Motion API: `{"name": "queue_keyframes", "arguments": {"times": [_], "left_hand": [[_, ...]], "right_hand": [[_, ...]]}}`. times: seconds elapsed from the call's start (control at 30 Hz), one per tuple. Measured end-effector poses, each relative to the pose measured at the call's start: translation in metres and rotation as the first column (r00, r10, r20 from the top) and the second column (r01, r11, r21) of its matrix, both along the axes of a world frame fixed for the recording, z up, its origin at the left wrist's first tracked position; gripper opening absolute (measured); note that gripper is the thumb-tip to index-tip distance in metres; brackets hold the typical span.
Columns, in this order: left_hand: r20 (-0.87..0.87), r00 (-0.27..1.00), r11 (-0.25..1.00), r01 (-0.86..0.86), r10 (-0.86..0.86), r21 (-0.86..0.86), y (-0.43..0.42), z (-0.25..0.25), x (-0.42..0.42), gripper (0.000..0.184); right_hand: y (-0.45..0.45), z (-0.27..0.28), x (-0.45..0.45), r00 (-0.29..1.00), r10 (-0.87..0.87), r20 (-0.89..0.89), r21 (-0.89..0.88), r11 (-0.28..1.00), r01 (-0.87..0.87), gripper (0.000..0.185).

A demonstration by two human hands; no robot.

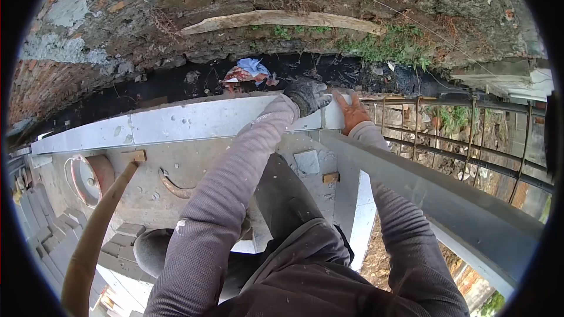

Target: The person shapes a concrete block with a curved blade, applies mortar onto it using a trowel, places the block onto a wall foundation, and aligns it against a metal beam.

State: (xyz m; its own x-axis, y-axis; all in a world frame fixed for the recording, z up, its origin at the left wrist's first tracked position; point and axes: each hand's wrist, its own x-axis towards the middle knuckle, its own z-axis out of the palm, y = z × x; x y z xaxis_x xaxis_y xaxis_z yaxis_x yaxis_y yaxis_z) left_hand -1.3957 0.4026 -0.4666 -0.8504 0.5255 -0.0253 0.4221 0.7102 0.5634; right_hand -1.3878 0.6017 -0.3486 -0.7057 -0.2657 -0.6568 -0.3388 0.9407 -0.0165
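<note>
My left hand (306,97), in a dark, dirty glove, lies over the top of a row of pale concrete blocks (194,118), its fingers apart and pointing right. Just beside it, my bare right hand (353,114) grips the end of a short pale block (332,116). A thin joint separates this short piece from the longer block on its left. The thumb and a finger of my right hand show on top and at the end; the other fingertips are hidden. Below the hands, a broken pale piece (306,162) lies on the grey surface.
A grey beam (435,185) slants past my right forearm. Steel rebar (470,135) stands at the right. To the left are a round bucket (88,181), a wooden pole (97,240), a curved handle (174,185) and stacked grey blocks (53,229). A dark ditch (176,79) runs behind the row.
</note>
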Motion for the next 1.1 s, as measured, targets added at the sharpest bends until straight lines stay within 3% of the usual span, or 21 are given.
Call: {"name": "queue_keyframes", "arguments": {"times": [0.03, 0.07, 0.13, 0.17, 0.2, 0.27, 0.3, 0.33, 0.37, 0.4, 0.47, 0.5, 0.57, 0.6, 0.63, 0.8, 0.83, 1.07, 1.1], "left_hand": [[0.202, 0.979, 0.998, -0.030, 0.040, -0.052, -0.002, 0.060, 0.003, 0.057], [0.206, 0.978, 0.999, -0.017, 0.025, -0.045, 0.000, 0.069, 0.001, 0.057], [0.394, 0.914, 0.996, -0.074, 0.091, -0.059, 0.003, 0.069, -0.001, 0.063], [0.311, 0.944, 0.983, -0.152, 0.113, 0.105, 0.004, 0.049, 0.006, 0.064], [0.305, 0.947, 0.985, -0.137, 0.099, 0.107, 0.004, 0.045, 0.008, 0.064], [0.116, 0.981, 0.987, -0.151, 0.156, -0.050, 0.006, 0.043, 0.011, 0.065], [0.186, 0.969, 0.987, -0.159, 0.160, -0.024, 0.003, 0.061, 0.011, 0.065], [0.182, 0.972, 0.989, -0.147, 0.148, -0.019, 0.002, 0.069, 0.007, 0.065], [0.275, 0.951, 0.989, -0.125, 0.141, -0.075, 0.002, 0.074, 0.002, 0.065], [0.374, 0.916, 0.987, -0.102, 0.143, -0.128, 0.003, 0.076, 0.001, 0.066], [0.393, 0.911, 0.987, -0.073, 0.126, -0.146, 0.004, 0.073, 0.001, 0.066], [0.335, 0.930, 0.986, -0.120, 0.151, -0.114, 0.003, 0.069, 0.004, 0.068], [0.323, 0.933, 0.982, -0.117, 0.160, -0.148, 0.006, 0.069, 0.003, 0.072], [0.322, 0.934, 0.983, -0.109, 0.153, -0.149, 0.007, 0.071, 0.000, 0.072], [0.316, 0.935, 0.981, -0.117, 0.160, -0.153, 0.007, 0.071, 0.001, 0.074], [0.162, 0.972, 0.979, -0.147, 0.169, -0.138, 0.009, 0.049, 0.008, 0.076], [0.240, 0.952, 0.975, -0.155, 0.191, -0.159, 0.009, 0.054, 0.008, 0.077], [0.222, 0.952, 0.976, -0.195, 0.211, -0.093, 0.009, 0.053, 0.008, 0.076], [0.280, 0.939, 0.978, -0.175, 0.200, -0.113, 0.007, 0.062, 0.006, 0.076]], "right_hand": [[0.000, 0.002, 0.002, 1.000, 0.004, -0.013, -0.048, 0.999, -0.004, 0.136], [0.000, 0.002, 0.001, 1.000, -0.009, -0.010, -0.041, 0.999, 0.009, 0.136], [-0.006, 0.006, 0.003, 0.999, -0.035, -0.001, 0.002, 0.999, 0.035, 0.133], [-0.010, 0.010, 0.002, 0.999, -0.049, -0.003, 0.004, 0.999, 0.049, 0.133], [-0.020, 0.028, 0.000, 0.997, -0.056, 0.054, 0.053, 0.997, 0.053, 0.130], [-0.011, 0.030, 0.002, 0.992, -0.078, 0.103, 0.105, 0.992, 0.067, 0.126], [0.010, 0.014, 0.008, 0.993, -0.118, 0.001, -0.185, 0.976, 0.116, 0.121], [0.024, 0.004, 0.017, 0.980, -0.181, -0.088, -0.462, 0.878, 0.121, 0.117], [0.031, 0.005, 0.028, 0.935, -0.225, -0.275, -0.483, 0.873, 0.068, 0.098], [0.034, 0.010, 0.036, 0.935, -0.226, -0.275, -0.476, 0.876, 0.072, 0.098], [0.038, 0.025, 0.048, 0.814, -0.565, -0.137, -0.343, 0.798, 0.496, 0.071], [0.046, -0.006, 0.060, 0.774, -0.546, -0.321, -0.481, 0.798, 0.363, 0.050], [0.028, 0.000, 0.047, 0.719, -0.617, -0.318, -0.477, 0.760, 0.441, 0.045], [0.019, 0.000, 0.037, 0.663, -0.679, -0.315, -0.474, 0.718, 0.510, 0.042], [0.017, -0.006, 0.033, 0.666, -0.662, -0.344, -0.401, 0.745, 0.533, 0.052], [0.024, -0.037, 0.035, 0.673, -0.691, -0.264, -0.313, 0.721, 0.618, 0.061], [0.024, -0.034, 0.032, 0.669, -0.706, -0.232, -0.308, 0.706, 0.638, 0.059], [0.025, -0.027, 0.029, 0.690, -0.689, -0.220, -0.342, 0.717, 0.607, 0.055], [0.024, -0.028, 0.029, 0.694, -0.684, -0.222, -0.343, 0.722, 0.601, 0.055]]}}
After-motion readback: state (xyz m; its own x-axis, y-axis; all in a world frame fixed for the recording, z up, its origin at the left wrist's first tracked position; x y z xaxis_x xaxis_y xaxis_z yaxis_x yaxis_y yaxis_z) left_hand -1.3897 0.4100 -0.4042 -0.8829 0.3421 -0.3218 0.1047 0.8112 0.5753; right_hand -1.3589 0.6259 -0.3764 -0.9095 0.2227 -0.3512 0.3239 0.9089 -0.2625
